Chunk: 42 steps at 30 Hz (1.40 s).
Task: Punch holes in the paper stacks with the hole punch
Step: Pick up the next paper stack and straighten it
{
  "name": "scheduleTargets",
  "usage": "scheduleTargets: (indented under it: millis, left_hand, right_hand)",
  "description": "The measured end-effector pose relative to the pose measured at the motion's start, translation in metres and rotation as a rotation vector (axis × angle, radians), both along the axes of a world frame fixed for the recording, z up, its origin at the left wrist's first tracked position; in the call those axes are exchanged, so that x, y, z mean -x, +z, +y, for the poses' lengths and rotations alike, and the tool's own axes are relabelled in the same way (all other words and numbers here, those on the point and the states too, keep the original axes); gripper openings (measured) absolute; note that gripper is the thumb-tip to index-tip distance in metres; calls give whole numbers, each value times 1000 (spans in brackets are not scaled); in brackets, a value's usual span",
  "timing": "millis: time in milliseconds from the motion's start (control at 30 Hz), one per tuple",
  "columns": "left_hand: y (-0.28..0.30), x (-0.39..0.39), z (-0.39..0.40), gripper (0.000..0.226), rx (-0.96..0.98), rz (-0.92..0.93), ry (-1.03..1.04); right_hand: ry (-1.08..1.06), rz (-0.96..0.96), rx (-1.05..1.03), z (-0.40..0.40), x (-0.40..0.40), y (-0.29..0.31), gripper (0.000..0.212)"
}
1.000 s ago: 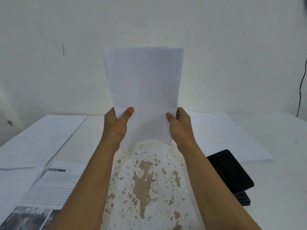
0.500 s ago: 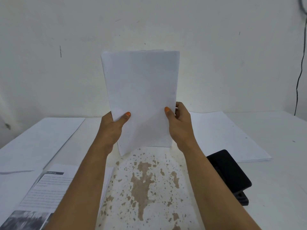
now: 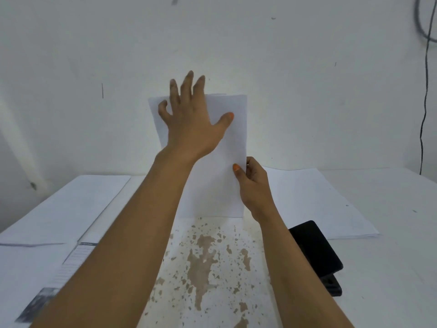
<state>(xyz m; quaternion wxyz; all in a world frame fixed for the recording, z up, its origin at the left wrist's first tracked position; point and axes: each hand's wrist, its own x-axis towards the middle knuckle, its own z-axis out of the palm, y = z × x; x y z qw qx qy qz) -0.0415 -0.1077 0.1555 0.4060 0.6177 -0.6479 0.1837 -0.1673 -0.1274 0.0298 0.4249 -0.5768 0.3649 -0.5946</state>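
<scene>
a paper stack stands upright at the centre of the frame, its lower edge on the worn white table. the right hand pinches its right edge. the left hand is spread open in front of its upper left part. a black hole punch lies at lower right, flat paper piles behind it.
</scene>
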Motion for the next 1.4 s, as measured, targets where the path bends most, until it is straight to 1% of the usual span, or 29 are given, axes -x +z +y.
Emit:
scheduleTargets:
  millis: [67,233,400,500,700,933,1033,1100,1133,1200,1233,1300,1367,1400]
  left_hand:
    - [4,3,-9,81,-98,-94,18]
    - [8,8,-10,55,-4,-187,40]
    - [12,13,-8,53,-27,-293,107]
    - [14,14,-7,51,-37,-319,107]
    - [16,17,-4,39,33,-318,45]
    - [20,15,-2,35,113,-250,-10]
    - [30,12,-1,36,73,-208,-36]
    - [37,10,1,37,2,-159,-69]
    - [40,10,5,36,-35,-132,-78]
    - [41,7,8,27,-65,-115,-35]
    - [40,5,10,33,-72,-109,6]
    - [31,-2,16,63,-86,-17,57]
    - [16,-8,27,87,-152,179,100]
    - [6,-10,34,96,-224,303,120]
  right_hand:
    - [10,-9,-3,-1,0,0,8]
    - [42,-48,-20,-1,-1,1,14]
    - [79,-52,-28,0,-3,2,31]
    - [88,-42,-39,0,-3,2,35]
    - [53,-17,-20,-1,-2,4,42]
    - [-5,-48,32,6,-5,10,30]
    - [-1,-53,20,12,2,19,22]
    - [1,-23,0,16,12,25,18]
    - [3,-3,-23,19,17,27,19]
    - [14,26,-90,25,28,31,19]
    - [24,26,-130,28,34,32,18]
    - [39,-7,-225,35,44,36,16]
    - [30,-36,-334,42,52,38,16]
    - [24,-42,-383,46,55,38,18]
